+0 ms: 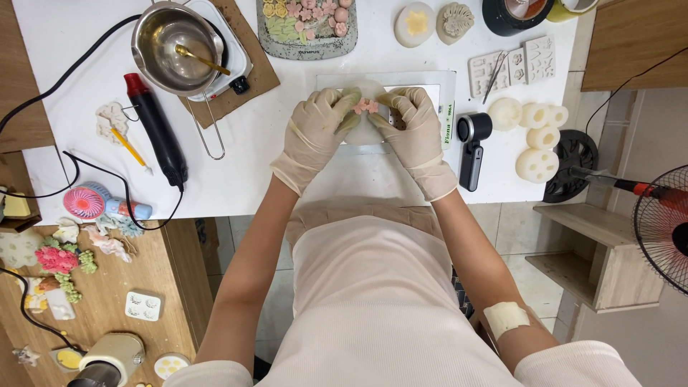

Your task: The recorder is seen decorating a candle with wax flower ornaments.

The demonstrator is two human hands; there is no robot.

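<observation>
On the white surface, well left of the fingers, sit a metal melting pot with a gold spoon and a black heat tool. The left hand, gloved, curls its fingers around the left edge of a pale round mould, thumb pressing near the top. Between both sets of fingertips sits a small pink wax flower, touched from either side. The right hand closes on the mould's right edge in the same way. To do this well, it seems wise to flex the mould gently and evenly, easing the petals free rather than pulling them. Right of the fingers lie a black handheld device and several white round moulds.
</observation>
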